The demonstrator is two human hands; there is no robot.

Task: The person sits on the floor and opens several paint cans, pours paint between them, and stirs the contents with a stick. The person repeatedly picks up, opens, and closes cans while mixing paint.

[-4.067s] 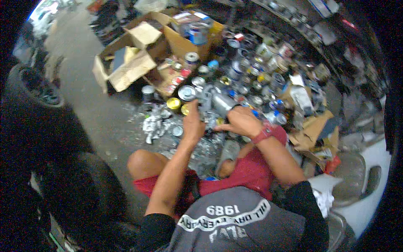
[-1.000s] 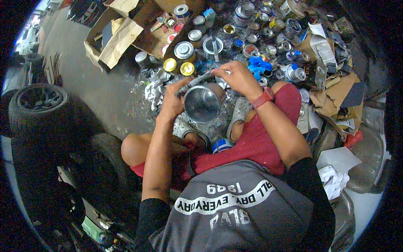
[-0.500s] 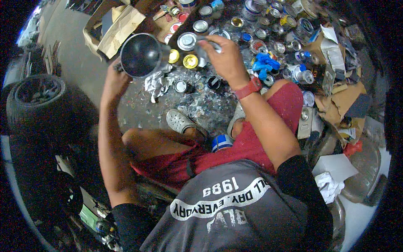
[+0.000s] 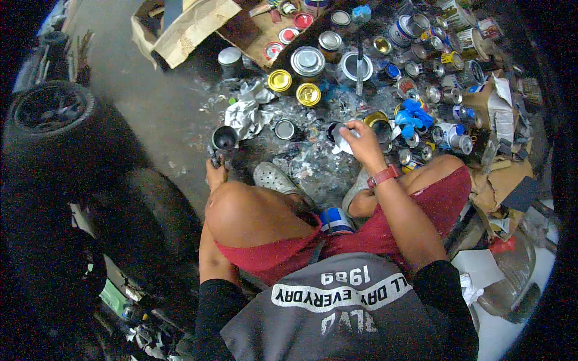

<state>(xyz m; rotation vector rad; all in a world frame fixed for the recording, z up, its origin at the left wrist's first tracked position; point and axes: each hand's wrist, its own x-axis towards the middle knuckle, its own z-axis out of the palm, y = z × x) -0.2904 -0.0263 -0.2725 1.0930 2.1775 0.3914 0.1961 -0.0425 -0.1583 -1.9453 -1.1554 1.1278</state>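
My left hand [image 4: 215, 170] reaches down past my left knee and grips a dark metal cup [image 4: 224, 139], which it holds upright just above the concrete floor. My right hand [image 4: 365, 142] stretches forward over the paint-spattered floor and pinches a small white rag [image 4: 342, 142] beside an open yellow-rimmed tin [image 4: 378, 120]. A red-strapped watch [image 4: 383, 176] sits on that wrist. A grey shoe [image 4: 274, 177] rests between the two hands.
Many paint tins [image 4: 307, 62] crowd the floor ahead, two with yellow lids [image 4: 279, 80]. There is an open cardboard box [image 4: 191, 25] at the back left, crumpled paper [image 4: 248, 112], a blue glove [image 4: 412, 114], torn cardboard [image 4: 504, 180] at right and tyres [image 4: 54, 123] at left.
The left hand took the metal cup from in front of my chest out to the left, then lowered it beside my knee. The right hand moved forward and now holds a white rag.
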